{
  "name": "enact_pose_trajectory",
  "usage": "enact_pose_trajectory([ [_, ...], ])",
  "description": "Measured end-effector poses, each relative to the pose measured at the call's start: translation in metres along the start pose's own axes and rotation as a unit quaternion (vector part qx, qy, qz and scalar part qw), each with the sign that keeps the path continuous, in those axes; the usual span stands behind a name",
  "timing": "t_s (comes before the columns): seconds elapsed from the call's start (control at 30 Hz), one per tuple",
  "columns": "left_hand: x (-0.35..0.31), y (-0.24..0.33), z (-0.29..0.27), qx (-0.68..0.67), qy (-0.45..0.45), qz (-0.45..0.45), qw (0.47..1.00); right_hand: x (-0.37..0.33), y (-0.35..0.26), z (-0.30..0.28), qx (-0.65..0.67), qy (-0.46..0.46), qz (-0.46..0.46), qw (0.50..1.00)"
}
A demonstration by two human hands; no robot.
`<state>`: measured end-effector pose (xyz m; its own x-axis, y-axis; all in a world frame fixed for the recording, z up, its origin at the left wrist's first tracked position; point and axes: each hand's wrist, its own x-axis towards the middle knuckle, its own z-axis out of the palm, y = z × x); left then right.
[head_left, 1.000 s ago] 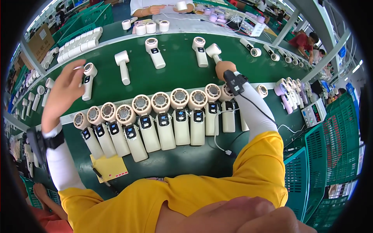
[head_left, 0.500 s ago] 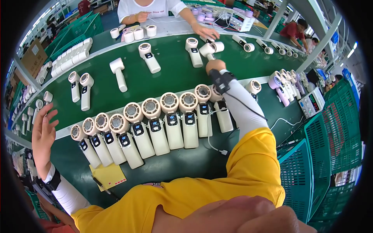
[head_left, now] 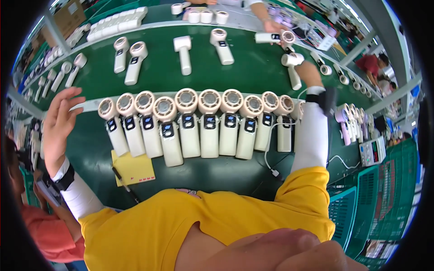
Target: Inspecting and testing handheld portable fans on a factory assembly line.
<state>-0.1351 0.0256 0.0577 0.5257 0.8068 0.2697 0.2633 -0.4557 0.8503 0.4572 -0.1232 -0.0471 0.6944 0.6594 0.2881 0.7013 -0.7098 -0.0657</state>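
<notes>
My left hand [head_left: 59, 128] is raised at the left, fingers apart and nothing in it, beside the near row of cream handheld fans. My right hand [head_left: 308, 73] reaches over the green belt at the right, closed at a white handheld fan [head_left: 292, 59]; its fingertips are mostly hidden. A handle lies just below that fan's head, and I cannot tell whether it belongs to the same fan. Beyond it, a co-worker's hand [head_left: 270, 26] is at another white fan [head_left: 266, 38]. Several cream fans with lit displays [head_left: 209, 133] stand in a row before me.
More white fans [head_left: 183, 56] lie spaced along the green belt [head_left: 158, 49]. A yellow note pad [head_left: 140, 169] with a black pen [head_left: 118, 175] lies near me. A white cable [head_left: 272, 169] crosses the right side. A power supply [head_left: 372, 151] and green crates [head_left: 395, 171] stand right.
My view has turned, so the fans sit further right and higher. My right hand has moved further right in view. The co-worker's fan now lies crosswise. My left hand stays raised with fingers apart.
</notes>
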Motion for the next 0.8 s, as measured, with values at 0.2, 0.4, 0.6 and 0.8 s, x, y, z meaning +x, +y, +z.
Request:
enact_pose_trajectory([
  [0.2,-0.028,-0.019,0.021,0.02,-0.043,-0.042,0.998,-0.107,-0.095,-0.167,0.528,-0.008,-0.148,0.836],
  [0.4,-0.032,-0.044,0.041,-0.066,-0.058,-0.058,0.994,-0.11,-0.154,-0.172,0.579,-0.033,-0.185,0.793],
  [0.6,-0.032,-0.054,0.044,-0.153,-0.011,-0.035,0.988,0.013,-0.181,0.016,-0.016,-0.04,-0.177,0.983],
  [0.8,-0.044,-0.057,0.04,-0.244,0.04,-0.084,0.965,0.04,-0.195,0.076,0.012,-0.172,-0.142,0.975],
])
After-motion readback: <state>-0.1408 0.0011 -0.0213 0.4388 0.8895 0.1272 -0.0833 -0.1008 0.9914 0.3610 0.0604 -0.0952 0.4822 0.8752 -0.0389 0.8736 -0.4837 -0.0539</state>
